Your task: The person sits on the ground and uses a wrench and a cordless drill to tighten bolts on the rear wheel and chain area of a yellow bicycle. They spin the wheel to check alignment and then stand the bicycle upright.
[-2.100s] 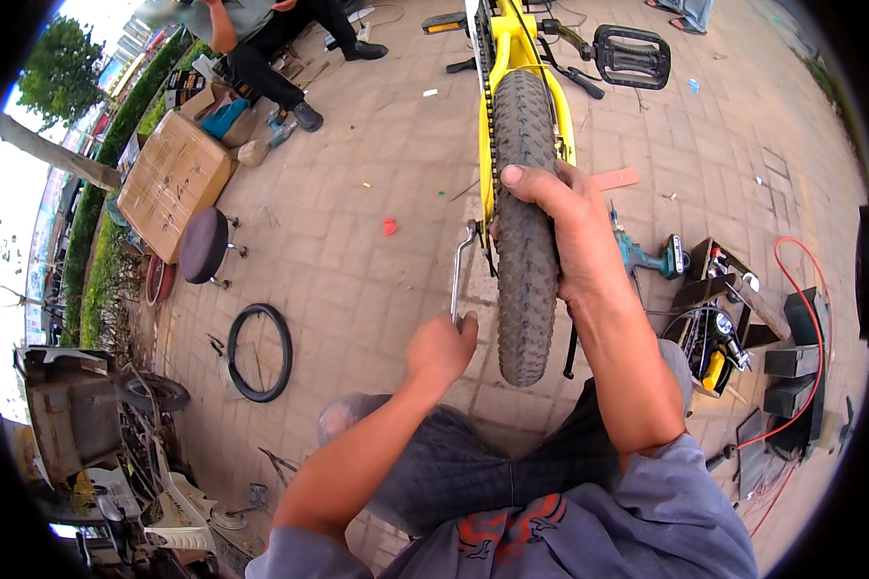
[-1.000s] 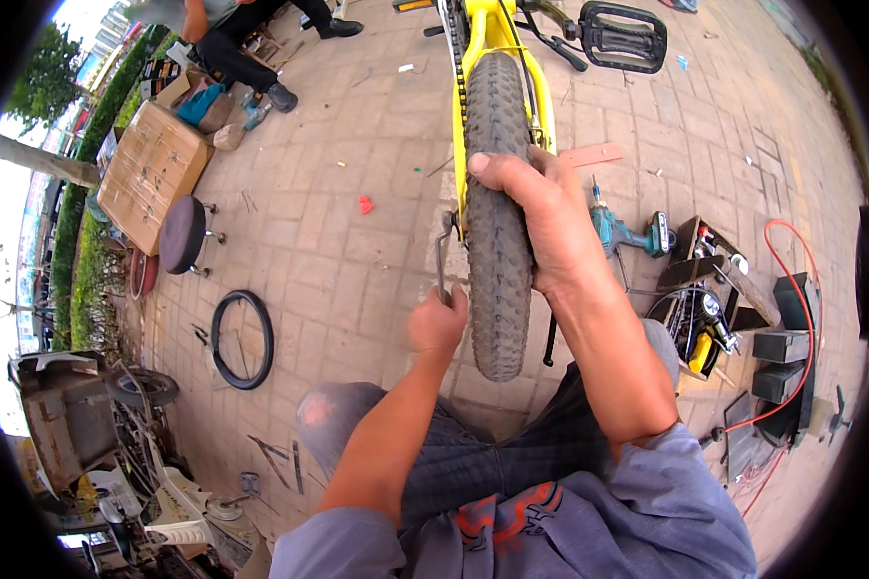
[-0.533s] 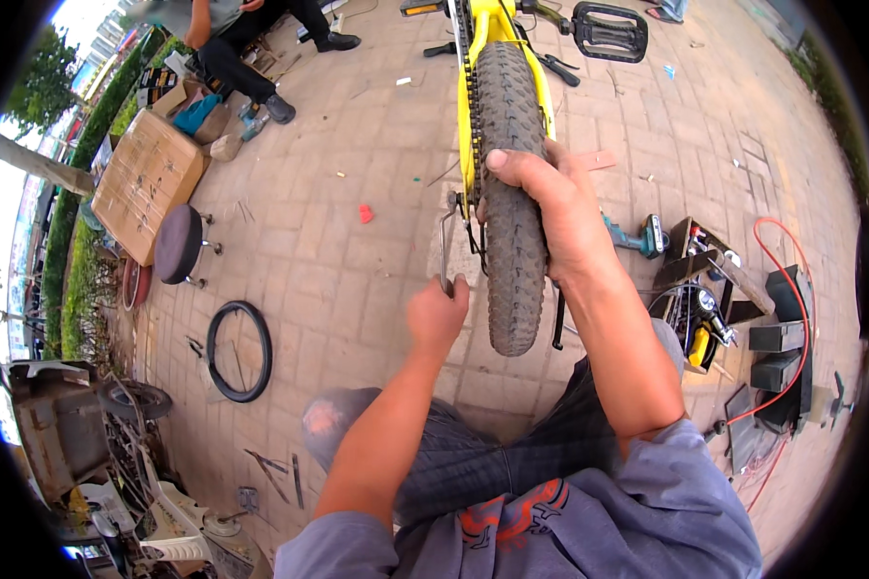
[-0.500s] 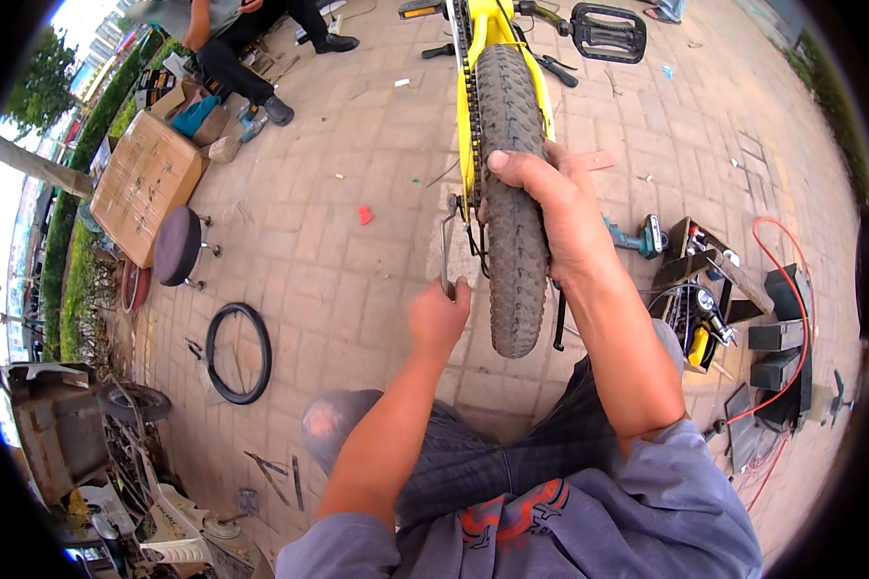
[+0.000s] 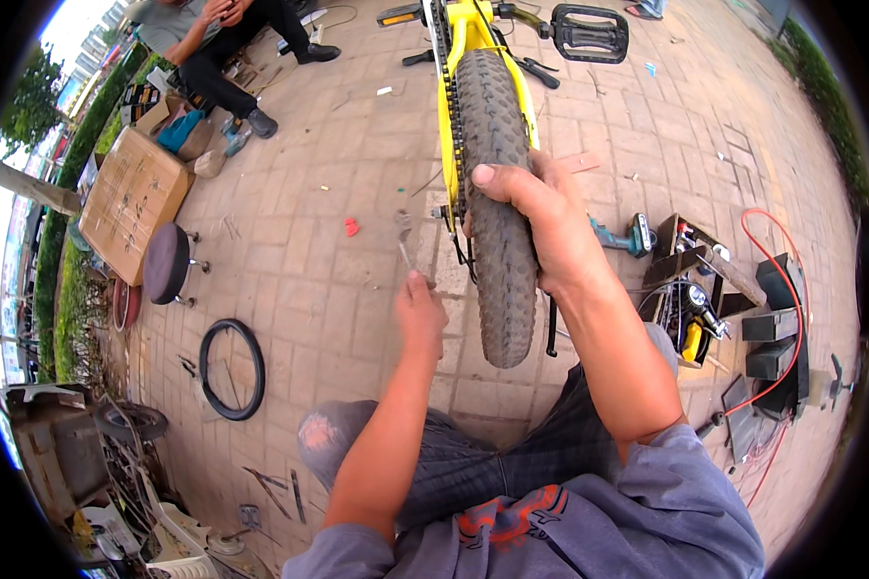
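Observation:
A bicycle with a yellow frame [image 5: 526, 96] stands upside down in front of me, pedals up. My right hand [image 5: 552, 217] is wrapped round its knobbly black rear tyre [image 5: 505, 299], thumb across the tread and fingers at the far side. In my left hand [image 5: 421, 317] is a metal wrench [image 5: 408, 253], its head pointing away from me. That wrench is slightly blurred and apart from the axle nut [image 5: 441, 212], which shows at the wheel's left side. The chain [image 5: 457, 125] runs along the left of the tyre.
A loose tyre [image 5: 233, 370] and some tools [image 5: 278, 492] lie on the paving at left. Beyond them stand a round stool [image 5: 166, 263] and a cardboard box [image 5: 135, 193]; another person sits behind. A cordless drill [image 5: 626, 234], toolbox [image 5: 690, 289] and red hose [image 5: 792, 280] are at right.
My left hand has drawn the wrench off the axle nut, moving it left and slightly nearer to me. The right hand keeps its hold on the tyre. The view has shifted a little.

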A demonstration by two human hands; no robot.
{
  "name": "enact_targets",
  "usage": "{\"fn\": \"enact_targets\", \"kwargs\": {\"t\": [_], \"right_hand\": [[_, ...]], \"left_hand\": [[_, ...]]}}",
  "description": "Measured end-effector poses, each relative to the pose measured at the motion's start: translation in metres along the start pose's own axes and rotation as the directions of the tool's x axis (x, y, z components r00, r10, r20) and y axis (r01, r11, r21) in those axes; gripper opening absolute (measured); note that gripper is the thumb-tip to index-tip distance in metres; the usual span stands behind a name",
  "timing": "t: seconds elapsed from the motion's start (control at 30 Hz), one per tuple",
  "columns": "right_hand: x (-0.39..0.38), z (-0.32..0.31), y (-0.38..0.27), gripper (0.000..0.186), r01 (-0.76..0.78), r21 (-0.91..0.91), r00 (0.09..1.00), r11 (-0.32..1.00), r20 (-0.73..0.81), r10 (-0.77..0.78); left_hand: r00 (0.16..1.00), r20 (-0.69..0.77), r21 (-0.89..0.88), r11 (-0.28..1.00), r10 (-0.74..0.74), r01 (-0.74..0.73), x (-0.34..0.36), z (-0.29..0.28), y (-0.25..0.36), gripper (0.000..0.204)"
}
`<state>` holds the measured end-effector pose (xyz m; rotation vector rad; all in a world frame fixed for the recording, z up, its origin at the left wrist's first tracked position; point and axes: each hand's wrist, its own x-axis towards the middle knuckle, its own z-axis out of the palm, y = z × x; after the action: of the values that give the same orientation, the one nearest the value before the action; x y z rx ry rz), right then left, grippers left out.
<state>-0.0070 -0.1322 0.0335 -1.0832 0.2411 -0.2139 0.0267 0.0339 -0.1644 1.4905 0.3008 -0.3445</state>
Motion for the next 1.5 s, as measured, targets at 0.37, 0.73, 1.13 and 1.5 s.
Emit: {"fn": "enact_targets", "kwargs": {"t": [0.37,0.73,1.13,1.5], "right_hand": [[0.003,-0.015,-0.005,0.054,0.031,-0.268,0.993,0.963,0.116,0.000],[-0.012,-0.023,-0.079,0.035,0.469,-0.146,0.883,0.871,0.092,-0.460],[-0.127,-0.267,-0.026,0.028,-0.141,-0.675,0.726,0.724,-0.568,-0.387],[-0.357,-0.387,0.205,0.034,-0.813,-0.544,0.581,0.208,-0.786,0.211]], "left_hand": [[0.926,0.191,-0.099,0.945,0.327,-0.313,-0.061,0.003,0.184,0.038],[0.441,0.792,0.179,0.530,0.422,-0.829,-0.106,0.107,0.264,0.033],[0.726,0.592,0.135,0.845,0.350,-0.518,-0.032,0.082,0.223,0.081],[0.737,0.667,-0.005,0.989,0.111,-0.145,-0.066,0.049,0.186,0.080]]}}
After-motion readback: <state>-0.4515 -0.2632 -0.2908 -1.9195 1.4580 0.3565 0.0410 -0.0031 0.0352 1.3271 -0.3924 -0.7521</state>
